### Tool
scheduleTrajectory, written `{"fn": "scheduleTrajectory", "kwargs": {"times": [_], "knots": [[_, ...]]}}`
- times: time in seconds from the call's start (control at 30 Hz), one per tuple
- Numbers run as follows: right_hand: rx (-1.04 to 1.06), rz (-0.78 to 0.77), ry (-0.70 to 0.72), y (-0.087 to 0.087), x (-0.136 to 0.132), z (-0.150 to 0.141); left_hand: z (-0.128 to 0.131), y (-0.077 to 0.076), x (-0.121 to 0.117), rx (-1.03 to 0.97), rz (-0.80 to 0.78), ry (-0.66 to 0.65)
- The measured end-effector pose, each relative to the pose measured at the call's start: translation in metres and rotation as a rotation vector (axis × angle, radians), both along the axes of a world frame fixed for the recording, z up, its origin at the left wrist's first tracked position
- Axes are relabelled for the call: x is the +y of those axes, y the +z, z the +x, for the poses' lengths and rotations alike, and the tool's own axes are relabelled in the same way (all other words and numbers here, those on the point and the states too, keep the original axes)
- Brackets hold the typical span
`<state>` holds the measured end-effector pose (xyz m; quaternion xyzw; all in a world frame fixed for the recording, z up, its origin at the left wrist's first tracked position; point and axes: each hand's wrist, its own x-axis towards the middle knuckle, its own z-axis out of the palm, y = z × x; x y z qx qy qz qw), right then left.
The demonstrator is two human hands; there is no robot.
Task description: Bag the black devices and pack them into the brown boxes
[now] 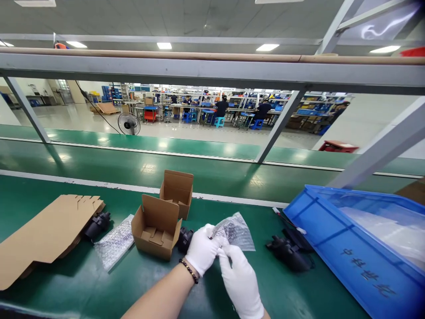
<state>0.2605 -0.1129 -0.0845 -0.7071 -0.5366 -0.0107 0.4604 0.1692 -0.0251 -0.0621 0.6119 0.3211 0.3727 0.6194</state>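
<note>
From my distant seat I saw the bubble-wrap bag [237, 231] held over the workbench [99, 292], between its near edge and the white strip [232, 200] along its far edge. The left hand [202, 250], fingers curled closed, had it by the near end; the right hand [239, 279] met it there, thumb and fingers drawn narrow on the same end, though I could not tell how firmly they pinched. The bag flared toward the far edge, right of the open carton [152, 243] and apart from the blue bin [318, 226]. I judged the step in hand to be working the bag's end, perhaps parting it; the next move called for a light pinch on both sides
</note>
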Motion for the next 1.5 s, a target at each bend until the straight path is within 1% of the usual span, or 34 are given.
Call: {"fn": "scheduleTrajectory", "kwargs": {"times": [0.07,0.13,0.2,0.3,0.33,0.4,0.5,0.57,0.63,0.7,0.77,0.8,0.87,0.93,1.0,1.07,1.2,1.27,1.33,1.4,1.43,1.5], "knots": [[0.059,-0.021,-0.059,0.003,0.002,0.003,-0.002,-0.002,0.003,0.071,0.050,-0.063],[0.090,-0.030,-0.082,0.005,0.006,0.004,-0.005,-0.003,0.006,0.122,0.039,-0.095],[0.096,-0.028,-0.063,0.005,0.008,-0.002,-0.005,-0.003,0.009,0.171,0.061,-0.055],[0.095,-0.029,-0.004,0.004,0.007,-0.015,-0.002,0.000,0.008,0.234,0.145,0.082],[0.090,-0.035,0.009,0.004,0.007,-0.016,-0.001,0.001,0.007,0.248,0.173,0.113],[0.119,-0.069,-0.012,0.006,0.008,-0.011,-0.001,0.005,0.007,0.267,0.215,0.127],[0.293,-0.135,-0.093,0.014,0.012,0.007,-0.008,0.009,0.009,0.260,0.237,0.036],[0.380,-0.145,-0.114,0.020,0.014,0.014,-0.012,0.010,0.009,0.240,0.238,-0.039],[0.339,-0.117,-0.085,0.025,0.014,0.009,-0.013,0.009,0.009,0.219,0.248,-0.053],[0.262,-0.090,0.011,0.028,0.011,-0.001,-0.010,0.007,0.007,0.207,0.255,0.004],[0.263,-0.119,0.094,0.028,0.008,-0.008,-0.006,0.004,0.005,0.202,0.243,0.081],[0.295,-0.141,0.090,0.027,0.007,-0.008,-0.005,0.003,0.004,0.199,0.233,0.110],[0.351,-0.150,0.022,0.026,0.006,-0.004,-0.004,0.003,0.004,0.190,0.226,0.136],[0.364,-0.103,-0.018,0.026,0.009,0.004,-0.006,0.003,0.006,0.173,0.234,0.110],[0.354,-0.063,0.011,0.026,0.011,0.008,-0.009,0.004,0.007,0.153,0.245,0.063],[0.353,-0.059,0.058,0.026,0.012,0.006,-0.009,0.003,0.008,0.137,0.244,0.055],[0.311,-0.112,0.195,0.017,0.007,-0.013,-0.003,-0.002,0.008,0.085,0.185,0.167],[0.302,-0.133,0.201,0.010,0.003,-0.022,0.001,-0.004,0.006,0.043,0.150,0.226],[0.311,-0.134,0.197,0.008,-0.002,-0.026,0.004,-0.006,0.004,0.007,0.137,0.258],[0.396,-0.088,0.226,0.010,-0.008,-0.022,0.005,-0.009,0.001,-0.024,0.137,0.254],[0.485,-0.051,0.256,0.012,-0.010,-0.018,0.005,-0.010,0.000,-0.038,0.137,0.242],[0.764,0.017,0.344,0.013,-0.014,-0.007,0.003,-0.011,0.000,-0.063,0.140,0.216]]}}
